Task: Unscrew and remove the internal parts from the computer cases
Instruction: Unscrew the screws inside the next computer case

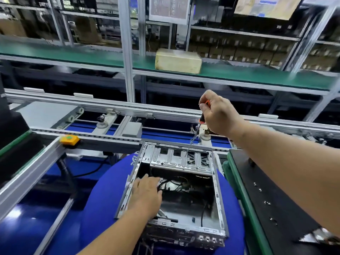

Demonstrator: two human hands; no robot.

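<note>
An open metal computer case lies in front of me on a blue surface, its top off. Black cables run across its dark inside, and a silver drive bracket spans its far end. My left hand reaches into the case at its left wall, fingers spread flat toward the cables. My right hand is raised above the case's far end and grips the orange-and-black handle of a screwdriver. Its thin shaft points down at the bracket.
A roller conveyor frame crosses behind the case, with a yellow block on its rail at left. To the right, a black mat holds several loose screws. A green shelf above carries a pale box.
</note>
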